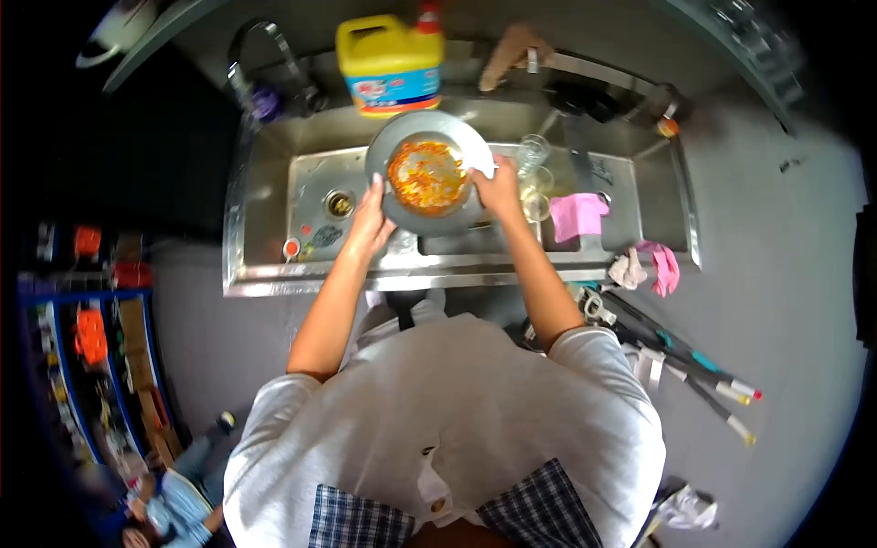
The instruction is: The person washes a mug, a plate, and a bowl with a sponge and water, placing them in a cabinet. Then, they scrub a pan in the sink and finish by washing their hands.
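Observation:
Over the sink's middle, a wide grey dish [384, 146] is held up, its centre covered with orange, oily-looking food residue [427, 178]. My left hand [369, 219] grips its lower left rim, with the thumb on top and the other fingers hidden beneath. On the right side, my right hand [498, 189] is closed on the rim. Several clear glasses [535, 178] stand in the sink just right of my right hand. Below and left of the dish, a drain [340, 204] shows in the left basin.
A steel double sink [457, 276] spans the view. Behind it are a faucet [265, 68], a yellow jug [391, 68] and a brown glove [516, 55]. A pink cloth [579, 217] hangs on the divider. Poles [694, 356] lie at right; a person [178, 507] is at lower left.

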Demonstrator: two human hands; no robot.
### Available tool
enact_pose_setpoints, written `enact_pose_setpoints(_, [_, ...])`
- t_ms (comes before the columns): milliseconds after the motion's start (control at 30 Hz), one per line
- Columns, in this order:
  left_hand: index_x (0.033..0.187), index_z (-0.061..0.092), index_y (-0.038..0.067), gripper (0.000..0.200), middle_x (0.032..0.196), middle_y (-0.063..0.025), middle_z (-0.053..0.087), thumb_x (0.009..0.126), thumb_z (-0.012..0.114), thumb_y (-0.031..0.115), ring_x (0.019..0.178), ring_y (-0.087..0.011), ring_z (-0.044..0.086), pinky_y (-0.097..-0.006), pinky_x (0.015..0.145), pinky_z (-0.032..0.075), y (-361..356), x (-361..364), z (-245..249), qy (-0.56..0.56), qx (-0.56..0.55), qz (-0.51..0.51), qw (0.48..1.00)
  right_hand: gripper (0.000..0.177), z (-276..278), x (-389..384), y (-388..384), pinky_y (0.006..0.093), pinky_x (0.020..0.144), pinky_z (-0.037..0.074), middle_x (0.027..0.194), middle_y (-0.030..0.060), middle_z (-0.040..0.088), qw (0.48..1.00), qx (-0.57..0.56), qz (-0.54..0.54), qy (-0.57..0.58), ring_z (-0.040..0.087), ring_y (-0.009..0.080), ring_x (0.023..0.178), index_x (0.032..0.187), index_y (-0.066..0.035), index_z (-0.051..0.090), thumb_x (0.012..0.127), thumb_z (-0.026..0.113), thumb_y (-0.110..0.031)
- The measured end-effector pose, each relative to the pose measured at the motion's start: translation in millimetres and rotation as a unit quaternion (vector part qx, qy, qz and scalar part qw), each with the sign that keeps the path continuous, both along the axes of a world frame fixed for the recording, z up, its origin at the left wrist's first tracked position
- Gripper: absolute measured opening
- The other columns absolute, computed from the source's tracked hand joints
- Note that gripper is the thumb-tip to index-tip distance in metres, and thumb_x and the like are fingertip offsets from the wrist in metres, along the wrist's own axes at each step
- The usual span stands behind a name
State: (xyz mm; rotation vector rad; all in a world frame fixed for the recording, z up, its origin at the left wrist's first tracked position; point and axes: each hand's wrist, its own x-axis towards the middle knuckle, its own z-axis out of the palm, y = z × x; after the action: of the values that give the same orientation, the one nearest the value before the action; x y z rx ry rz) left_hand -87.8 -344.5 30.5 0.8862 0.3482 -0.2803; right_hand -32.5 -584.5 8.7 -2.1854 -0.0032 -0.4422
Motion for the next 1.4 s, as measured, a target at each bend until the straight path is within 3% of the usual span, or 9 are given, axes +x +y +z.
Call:
enact_pose_setpoints(200, [0.141,0.029,0.006,0.073,0.142,-0.0131,0.038,0.092,0.031,0.06,0.128,-0.0295,0.041,-0.0468,0.105,0.036,-23,15,-27,0.006,-0.11,-0.067,0.992,0.027,-10,-6,-44,0.0343,0.072,0.048,0.078,0.0136,0.063,0.988,0.113,-0.086,0.068,0.06,0.0253,0.073,0.093,0.001,0.058,0.075,0.07,-0.017])
enact_pose_setpoints(267, [0.141,0.029,0.006,0.073,0.142,-0.0126,0.039,0.092,0.031,0.06,0.128,-0.0296,0.041,-0.0463,0.105,0.036,-34,20,-29,0.011,-0.114,-0.072,0.991,0.022,-10,-15,-59,0.0287,0.065,0.047,0.072,0.0078,0.065,0.989,0.094,-0.103,0.054,0.06,0.0154,0.067,0.093,0.001,0.059,0.078,0.068,-0.011])
enact_pose_setpoints(500, [0.139,0.033,0.006,0.069,0.141,-0.0125,0.04,0.094,0.031,0.058,0.127,-0.0284,0.042,-0.0464,0.106,0.034,-70,40,-68,0.062,-0.13,-0.08,0.986,0.024,-34,-40,-105,0.0255,0.068,0.048,0.087,0.0106,0.068,0.901,0.39,-0.118,0.149,0.062,0.0142,0.075,0.103,0.004,0.06,0.078,0.062,0.003])
enact_pose_setpoints(700, [0.139,0.033,0.007,0.067,0.14,-0.0131,0.041,0.094,0.035,0.057,0.126,-0.0302,0.042,-0.0499,0.101,0.038,-98,64,-144,0.105,-0.104,-0.079,0.986,0.011,-33,-91,-196,0.0197,0.042,0.039,0.07,0.0007,0.063,0.879,0.381,-0.258,0.127,0.052,0.0071,0.049,0.09,-0.004,0.061,0.081,0.066,-0.002])
enact_pose_setpoints(833, [0.141,0.033,0.009,0.07,0.142,-0.0109,0.038,0.093,0.035,0.06,0.125,-0.0339,0.042,-0.0556,0.094,0.041,-121,85,-235,0.17,-0.131,-0.047,0.975,0.008,-11,-130,-214,0.0202,0.043,0.04,0.069,0.0013,0.063,0.846,0.424,-0.314,0.084,0.053,0.0072,0.05,0.089,-0.003,0.061,0.082,0.064,0.0])
enact_pose_setpoints(933, [0.146,0.022,0.007,0.075,0.149,-0.0119,0.026,0.093,0.03,0.06,0.133,-0.0327,0.031,-0.0482,0.109,0.028,-127,83,-232,0.208,-0.102,-0.027,0.972,0.012,-14,-159,-227,0.0191,0.044,0.039,0.073,0.0018,0.065,0.828,0.466,-0.302,0.08,0.055,0.0071,0.052,0.094,-0.002,0.061,0.083,0.064,0.001])
enact_pose_setpoints(1033, [0.145,0.025,0.011,0.074,0.148,-0.0106,0.028,0.093,0.029,0.062,0.133,-0.0327,0.03,-0.0508,0.108,0.028,-130,94,-315,0.231,-0.086,-0.039,0.968,0.017,4,-168,-219,0.0191,0.038,0.037,0.072,0.0004,0.065,0.813,0.464,-0.331,0.12,0.05,0.0061,0.044,0.101,-0.003,0.061,0.084,0.062,-0.001])
enact_pose_setpoints(1200, [0.138,0.038,0.016,0.066,0.137,-0.0108,0.042,0.09,0.044,0.06,0.118,-0.0329,0.044,-0.0531,0.091,0.043,-133,95,-318,0.318,-0.031,0.025,0.947,0.008,8,-157,-220,0.019,0.034,0.037,0.066,-0.0002,0.063,0.805,0.5,-0.298,0.118,0.048,0.007,0.038,0.092,-0.007,0.061,0.084,0.063,-0.004])
enact_pose_setpoints(1400, [0.129,0.045,0.012,0.053,0.125,-0.0122,0.05,0.093,0.041,0.051,0.102,-0.0315,0.057,-0.0582,0.08,0.043,-134,96,-328,0.32,0.14,-0.064,0.935,0.007,20,-127,-204,0.0185,0.038,0.039,0.07,0.0014,0.065,0.822,0.507,-0.221,0.134,0.053,0.0067,0.045,0.092,-0.005,0.061,0.085,0.063,-0.005])
